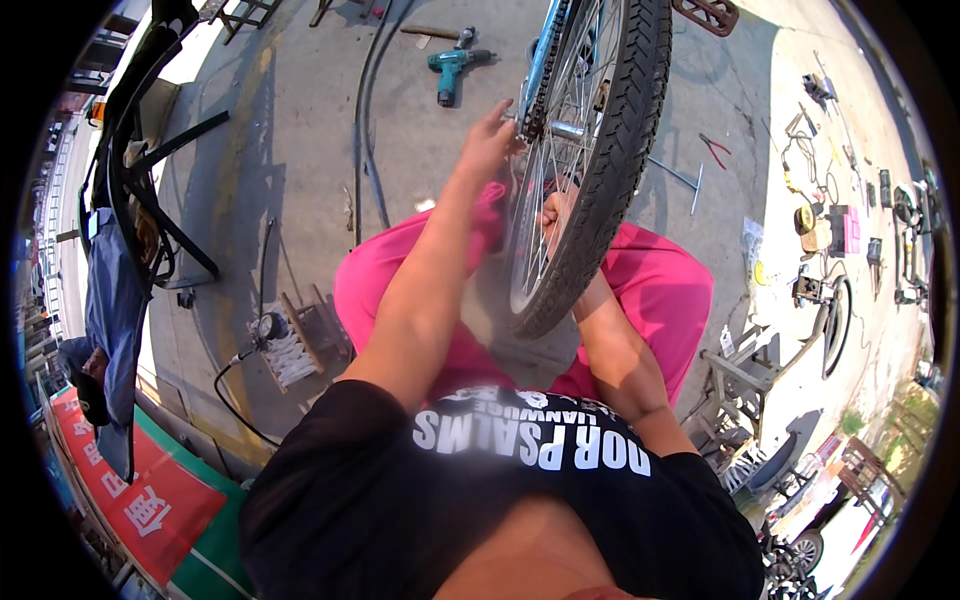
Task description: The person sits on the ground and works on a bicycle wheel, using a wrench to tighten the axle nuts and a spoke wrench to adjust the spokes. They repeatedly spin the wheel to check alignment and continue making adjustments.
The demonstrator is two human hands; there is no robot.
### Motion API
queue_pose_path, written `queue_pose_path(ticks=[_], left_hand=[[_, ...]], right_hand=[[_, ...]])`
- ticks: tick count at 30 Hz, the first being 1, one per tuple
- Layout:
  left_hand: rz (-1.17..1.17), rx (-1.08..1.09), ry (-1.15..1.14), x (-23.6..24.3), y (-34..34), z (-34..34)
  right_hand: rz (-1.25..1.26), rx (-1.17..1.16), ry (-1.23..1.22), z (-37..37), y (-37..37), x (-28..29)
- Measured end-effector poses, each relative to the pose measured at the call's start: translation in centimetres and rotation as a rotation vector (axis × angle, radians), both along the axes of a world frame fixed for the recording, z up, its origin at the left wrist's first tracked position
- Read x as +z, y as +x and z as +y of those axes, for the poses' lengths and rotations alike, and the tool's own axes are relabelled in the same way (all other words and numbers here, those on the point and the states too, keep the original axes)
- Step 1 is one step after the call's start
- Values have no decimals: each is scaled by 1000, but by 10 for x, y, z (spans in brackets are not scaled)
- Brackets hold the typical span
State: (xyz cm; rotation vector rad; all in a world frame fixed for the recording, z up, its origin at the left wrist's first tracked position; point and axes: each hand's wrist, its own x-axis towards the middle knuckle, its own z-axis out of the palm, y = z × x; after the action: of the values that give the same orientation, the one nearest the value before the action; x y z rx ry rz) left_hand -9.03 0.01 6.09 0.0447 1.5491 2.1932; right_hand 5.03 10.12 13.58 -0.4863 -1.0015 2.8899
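A bicycle wheel with a black knobbly tyre (625, 150) stands upright in front of me, joined to a light blue frame (545, 62). My left hand (488, 140) is at the wheel's left side, by the chain and the axle. Its fingers are partly stretched out, one pointing up, and their tips reach the axle area. Partly hidden behind spokes and tyre, my right hand (556, 212) is low at the wheel with its fingers curled closed. What it grips, if anything, I cannot make out. A silver hub (568, 130) shows between the spokes.
Beyond my left hand lie a teal cordless drill (455, 72), a hammer (432, 31) and a dark hose (362, 130). Right of the wheel are a T-handle wrench (695, 190) and red-handled pliers (714, 148). A pedal (708, 14) juts out above. A person (108, 320) is at far left.
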Motion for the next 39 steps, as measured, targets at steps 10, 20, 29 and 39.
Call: queue_pose_path(ticks=[10,20,29,39], left_hand=[[275,52,-234,-13,-5,-4],[277,87,-285,0,-3,-4],[361,2,-58,-32,-21,-2],[301,111,-233,-18,-8,2]], right_hand=[[115,152,580,1,-6,18],[-70,85,195,2,-4,8],[-181,-44,38,5,3,-81],[-215,-32,233,10,-20,-88]])
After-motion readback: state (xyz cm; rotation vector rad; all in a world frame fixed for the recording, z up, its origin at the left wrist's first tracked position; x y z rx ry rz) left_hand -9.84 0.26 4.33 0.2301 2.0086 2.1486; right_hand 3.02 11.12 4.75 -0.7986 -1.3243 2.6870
